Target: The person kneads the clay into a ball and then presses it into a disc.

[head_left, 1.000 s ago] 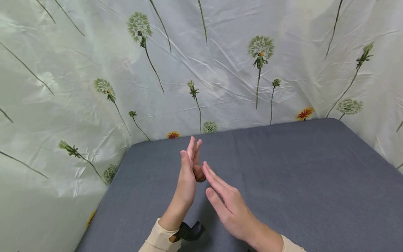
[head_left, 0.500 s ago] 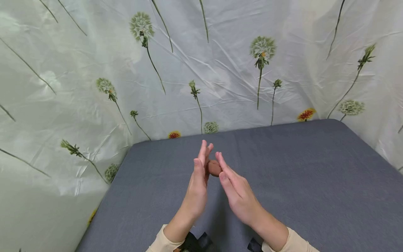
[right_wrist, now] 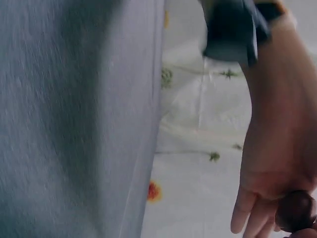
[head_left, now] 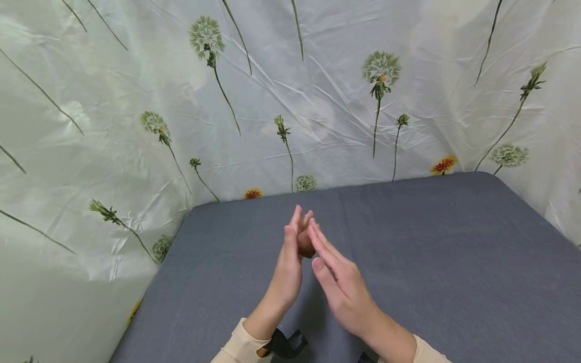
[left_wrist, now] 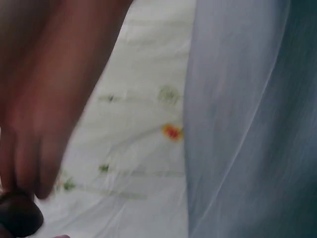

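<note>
A small brown ball (head_left: 306, 244), smooth like clay or dough, sits between the two hands above the grey surface. My left hand (head_left: 288, 272) is upright with straight fingers, its palm side against the ball. Leaning in from the other side, my right hand (head_left: 341, 287) has its fingers extended together, tips at the ball's near right side. The right fingers partly cover the ball in the head view. The left wrist view catches the ball (left_wrist: 20, 215) dark at its lower left corner. In the right wrist view the ball (right_wrist: 295, 210) lies against a palm.
A grey cloth-covered surface (head_left: 431, 252) spreads beneath the hands. Behind it and at both sides hangs a pale, wrinkled curtain (head_left: 317, 101) printed with dandelions. A black strap (head_left: 288, 344) hangs at the left wrist, beside a cream sleeve (head_left: 238, 343).
Both hands shifted right in the head view from one second ago to half a second ago. Since then they have slid slightly against each other, with the ball still between them.
</note>
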`<action>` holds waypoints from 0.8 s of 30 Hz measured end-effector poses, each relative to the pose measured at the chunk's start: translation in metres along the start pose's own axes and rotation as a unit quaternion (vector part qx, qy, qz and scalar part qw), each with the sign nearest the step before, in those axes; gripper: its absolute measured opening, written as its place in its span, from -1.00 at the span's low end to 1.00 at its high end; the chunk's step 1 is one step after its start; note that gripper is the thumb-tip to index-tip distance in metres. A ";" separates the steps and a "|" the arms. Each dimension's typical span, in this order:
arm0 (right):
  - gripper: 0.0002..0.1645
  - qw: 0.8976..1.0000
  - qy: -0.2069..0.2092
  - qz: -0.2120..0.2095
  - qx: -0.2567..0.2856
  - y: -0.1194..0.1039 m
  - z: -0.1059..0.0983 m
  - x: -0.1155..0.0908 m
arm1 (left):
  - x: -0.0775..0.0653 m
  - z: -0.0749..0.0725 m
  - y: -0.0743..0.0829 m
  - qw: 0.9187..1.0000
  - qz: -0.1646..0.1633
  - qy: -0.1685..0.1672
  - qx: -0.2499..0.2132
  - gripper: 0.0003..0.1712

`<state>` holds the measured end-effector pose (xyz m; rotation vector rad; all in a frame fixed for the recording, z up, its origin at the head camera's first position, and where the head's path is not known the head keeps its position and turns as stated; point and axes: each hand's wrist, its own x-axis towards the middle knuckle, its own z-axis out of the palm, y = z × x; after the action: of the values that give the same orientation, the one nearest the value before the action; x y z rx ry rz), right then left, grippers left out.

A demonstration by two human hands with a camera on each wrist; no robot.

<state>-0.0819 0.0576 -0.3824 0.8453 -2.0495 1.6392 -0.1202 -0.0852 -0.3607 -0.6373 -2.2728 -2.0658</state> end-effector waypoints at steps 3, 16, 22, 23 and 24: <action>-0.37 1.000 0.009 0.019 0.000 0.007 -0.007 0.004 | -0.005 0.011 0.001 1.000 0.006 -0.029 0.008 -0.17; -0.40 0.999 -0.032 0.031 0.007 0.004 0.010 -0.005 | 0.000 -0.013 0.017 0.997 -0.008 0.073 0.005 -0.16; -0.40 1.000 -0.015 0.002 -0.004 0.001 0.009 -0.004 | 0.006 -0.016 0.010 0.998 -0.041 0.029 0.036 -0.09; -0.40 1.000 -0.005 -0.002 -0.009 0.001 0.006 -0.003 | 0.005 -0.012 0.009 0.998 -0.045 0.008 0.041 -0.10; -0.39 1.000 0.006 -0.003 -0.016 0.003 0.003 -0.002 | 0.004 -0.008 0.008 0.998 -0.046 -0.008 0.047 -0.12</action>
<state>-0.0826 0.0556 -0.3867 0.8268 -2.0571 1.6003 -0.1238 -0.0911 -0.3513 -0.5562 -2.4360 -1.9844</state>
